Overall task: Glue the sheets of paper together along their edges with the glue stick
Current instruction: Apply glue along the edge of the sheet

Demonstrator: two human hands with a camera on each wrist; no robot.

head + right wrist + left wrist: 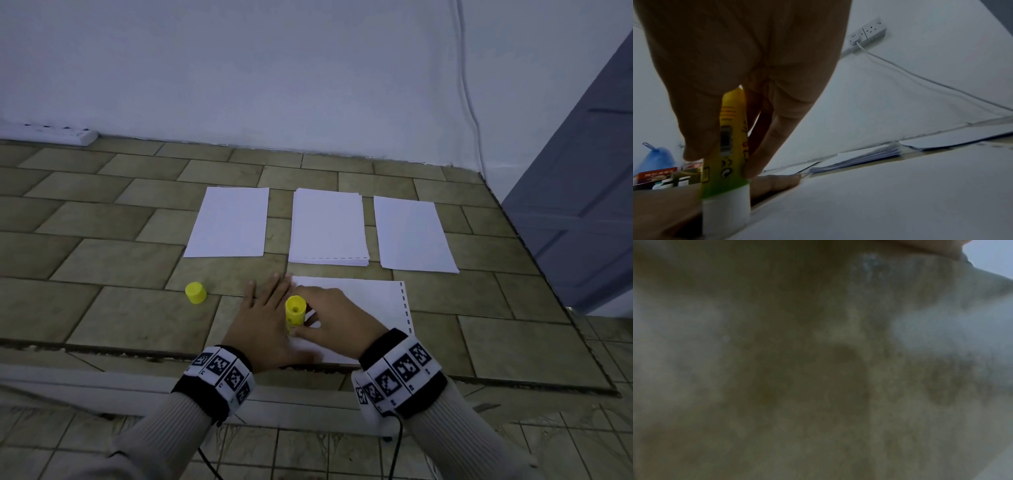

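Note:
My right hand (318, 320) grips the yellow glue stick (294, 313) upright, its white glue end (725, 211) pressed on the left edge of the near white sheet (370, 305). In the right wrist view the thumb and fingers (764, 146) pinch the glue stick (729, 146) barrel. My left hand (263, 315) lies flat with straight fingers on the sheet's left edge and the tiled surface. The yellow cap (195, 293) lies apart to the left. The left wrist view is dark and blurred.
Beyond the near sheet lie a single sheet (231, 222) on the left, a stack of sheets (328, 228) in the middle and another sheet (412, 234) on the right. A power strip (51, 134) sits at the back left wall. A cable (471, 102) runs down the wall.

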